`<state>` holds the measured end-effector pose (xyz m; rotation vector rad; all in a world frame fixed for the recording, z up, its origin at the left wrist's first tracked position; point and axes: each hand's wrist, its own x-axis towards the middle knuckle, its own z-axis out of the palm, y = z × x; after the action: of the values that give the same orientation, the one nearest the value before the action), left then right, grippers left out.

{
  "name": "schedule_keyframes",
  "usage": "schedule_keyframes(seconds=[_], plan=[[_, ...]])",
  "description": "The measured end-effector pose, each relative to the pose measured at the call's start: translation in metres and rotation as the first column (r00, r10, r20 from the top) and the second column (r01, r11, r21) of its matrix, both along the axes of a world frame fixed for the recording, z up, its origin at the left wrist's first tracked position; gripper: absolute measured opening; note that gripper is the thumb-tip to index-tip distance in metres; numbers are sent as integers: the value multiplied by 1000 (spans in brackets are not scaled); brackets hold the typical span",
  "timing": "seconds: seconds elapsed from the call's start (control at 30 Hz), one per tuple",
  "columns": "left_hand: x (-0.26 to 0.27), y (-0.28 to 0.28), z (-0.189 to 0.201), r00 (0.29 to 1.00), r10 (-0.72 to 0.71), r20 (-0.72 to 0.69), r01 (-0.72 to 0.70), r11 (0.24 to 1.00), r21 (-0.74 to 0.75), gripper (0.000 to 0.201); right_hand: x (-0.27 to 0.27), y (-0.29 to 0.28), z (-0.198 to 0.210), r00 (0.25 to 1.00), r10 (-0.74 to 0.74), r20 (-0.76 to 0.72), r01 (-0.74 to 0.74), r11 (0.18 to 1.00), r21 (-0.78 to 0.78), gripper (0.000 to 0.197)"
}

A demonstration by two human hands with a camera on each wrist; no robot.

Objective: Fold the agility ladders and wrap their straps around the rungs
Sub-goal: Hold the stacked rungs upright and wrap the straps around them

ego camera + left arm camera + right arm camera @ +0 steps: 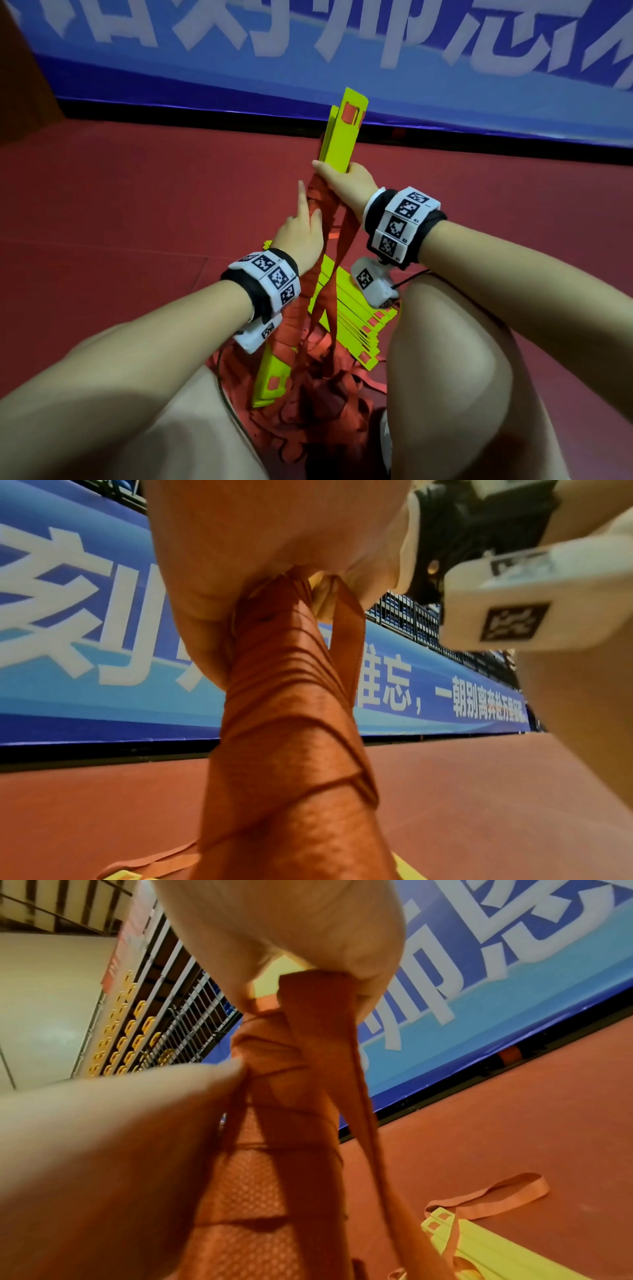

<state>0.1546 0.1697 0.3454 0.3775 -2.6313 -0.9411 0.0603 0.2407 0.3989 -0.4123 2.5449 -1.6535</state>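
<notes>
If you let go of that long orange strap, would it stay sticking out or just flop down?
Probably flop. The loose strap hangs limp below the right hand, and more strap lies curled on the floor. It likely weighs little. The yellow rungs look stiff, standing straight above the grip.

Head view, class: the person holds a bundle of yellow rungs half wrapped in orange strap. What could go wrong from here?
1. The right hand alone grips the stacked yellow plastic rungs; if it loosens, they may fan apart.
2. The left hand only presses the wound orange webbing strap; lifting it could slacken the turns.
3. Loose strap loops hang toward the second yellow ladder stack and may snag.
</notes>
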Motion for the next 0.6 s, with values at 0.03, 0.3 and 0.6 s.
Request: schedule_keyframes(seconds=[0.03, 0.3, 0.6], plan=[[1, -1, 1, 1000, -5, 9, 4, 999, 35, 59, 0, -1, 0, 999, -12, -33, 13, 999, 43, 71], [6, -32, 15, 964, -230, -133, 264, 780, 567, 48, 14, 12, 28, 954, 246, -172, -275, 946, -173, 19], [11, -39, 2, 971, -149, -188, 240, 568, 788, 25, 16, 15, 26, 903, 412, -126, -431, 870, -239, 16]])
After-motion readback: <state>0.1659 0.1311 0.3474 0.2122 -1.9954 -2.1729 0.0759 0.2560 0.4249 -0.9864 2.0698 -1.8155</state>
